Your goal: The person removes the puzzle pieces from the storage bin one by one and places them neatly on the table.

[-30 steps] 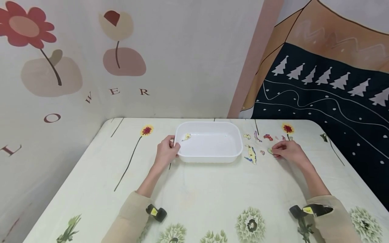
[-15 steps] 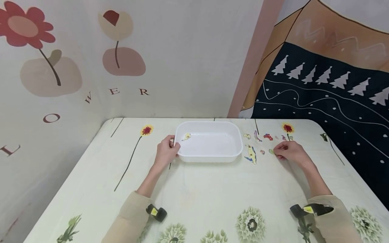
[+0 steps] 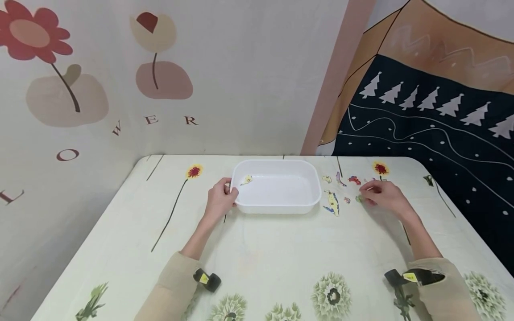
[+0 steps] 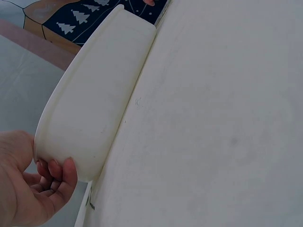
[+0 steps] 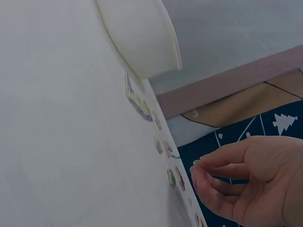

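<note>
My left hand (image 3: 220,197) grips the left end of a white plastic tray (image 3: 277,209), thumb at the rim and fingers curled beneath it in the left wrist view. Inside the tray, near its left end, lies a small yellow flat piece (image 3: 246,179). Just above the table, right of the tray, my right hand (image 3: 383,196) has loosely bent fingers with nothing visible between them in the right wrist view. A small green piece (image 3: 359,199) lies by its fingertips. Nearby are a yellow and blue piece (image 3: 332,203) and a red piece (image 3: 354,180).
More small flat pieces lie right of the tray, including a pale yellow one (image 3: 327,179), a purple one (image 3: 340,179) and a tiny pinkish one (image 3: 347,200). The flower-printed tablecloth (image 3: 265,254) covers the table. Patterned fabric walls (image 3: 249,89) stand behind.
The fingertips of my right hand have left the green piece, moving slightly right and then up and away from me. The left hand and tray have stayed in place.
</note>
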`<act>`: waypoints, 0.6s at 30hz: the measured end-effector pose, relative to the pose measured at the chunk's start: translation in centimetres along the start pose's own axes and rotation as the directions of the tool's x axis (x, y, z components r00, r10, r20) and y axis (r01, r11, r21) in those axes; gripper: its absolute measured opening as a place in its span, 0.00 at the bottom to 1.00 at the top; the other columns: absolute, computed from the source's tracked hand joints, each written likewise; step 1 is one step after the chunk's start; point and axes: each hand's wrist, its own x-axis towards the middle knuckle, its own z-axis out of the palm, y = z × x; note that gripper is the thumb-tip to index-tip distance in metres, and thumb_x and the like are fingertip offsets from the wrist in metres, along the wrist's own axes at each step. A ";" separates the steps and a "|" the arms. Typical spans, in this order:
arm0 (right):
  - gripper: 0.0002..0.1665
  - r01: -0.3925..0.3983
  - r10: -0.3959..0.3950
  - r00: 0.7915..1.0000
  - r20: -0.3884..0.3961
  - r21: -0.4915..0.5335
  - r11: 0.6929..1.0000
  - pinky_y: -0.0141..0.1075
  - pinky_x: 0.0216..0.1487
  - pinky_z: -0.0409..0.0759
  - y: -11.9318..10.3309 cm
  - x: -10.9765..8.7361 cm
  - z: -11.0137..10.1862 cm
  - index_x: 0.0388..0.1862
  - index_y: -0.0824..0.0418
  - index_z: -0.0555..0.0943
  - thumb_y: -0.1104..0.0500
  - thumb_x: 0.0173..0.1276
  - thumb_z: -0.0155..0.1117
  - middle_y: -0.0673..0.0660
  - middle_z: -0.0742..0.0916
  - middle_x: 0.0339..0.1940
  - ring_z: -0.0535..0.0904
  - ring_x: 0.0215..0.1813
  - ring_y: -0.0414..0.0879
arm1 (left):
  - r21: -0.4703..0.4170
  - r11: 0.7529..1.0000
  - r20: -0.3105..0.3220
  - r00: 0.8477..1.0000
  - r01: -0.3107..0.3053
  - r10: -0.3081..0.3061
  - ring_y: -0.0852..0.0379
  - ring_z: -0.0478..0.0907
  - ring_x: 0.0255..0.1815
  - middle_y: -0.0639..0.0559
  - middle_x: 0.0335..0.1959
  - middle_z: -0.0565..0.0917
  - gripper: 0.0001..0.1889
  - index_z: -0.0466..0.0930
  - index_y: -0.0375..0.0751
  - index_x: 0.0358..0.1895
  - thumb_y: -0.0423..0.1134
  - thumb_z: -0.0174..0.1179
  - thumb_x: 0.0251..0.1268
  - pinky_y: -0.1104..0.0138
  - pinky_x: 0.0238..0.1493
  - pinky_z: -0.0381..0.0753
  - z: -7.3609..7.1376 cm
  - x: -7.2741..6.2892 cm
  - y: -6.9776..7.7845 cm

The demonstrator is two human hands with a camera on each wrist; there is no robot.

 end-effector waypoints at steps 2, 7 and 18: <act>0.19 0.015 -0.015 1.000 -0.008 0.007 1.000 0.35 0.33 0.72 -0.5 0.0 0.1 0.56 0.72 0.78 0.57 0.77 0.59 0.55 0.80 0.28 0.74 0.33 0.49 | -0.003 1.000 0.001 1.000 -0.001 0.001 0.56 0.74 0.24 0.48 0.29 0.71 0.20 0.75 0.30 0.63 0.32 0.54 0.70 0.70 0.25 0.81 0.0 0.0 0.0; 0.19 0.063 -0.061 0.997 -0.045 0.033 0.997 0.33 0.34 0.75 -1.8 -0.1 0.6 0.57 0.71 0.79 0.58 0.76 0.60 0.62 0.84 0.34 0.78 0.34 0.51 | -0.002 1.000 0.001 1.000 0.001 -0.001 0.56 0.74 0.24 0.48 0.29 0.71 0.20 0.75 0.30 0.63 0.32 0.54 0.70 0.70 0.26 0.81 0.0 0.0 -0.1; 0.17 0.189 -0.183 0.980 -0.082 0.072 0.979 0.38 0.39 0.85 -5.3 0.3 2.4 0.57 0.67 0.80 0.59 0.76 0.60 0.66 0.85 0.44 0.82 0.41 0.58 | 0.008 1.000 0.001 1.000 0.008 -0.008 0.56 0.75 0.24 0.48 0.29 0.71 0.20 0.74 0.30 0.63 0.32 0.54 0.70 0.70 0.25 0.79 0.0 0.0 0.1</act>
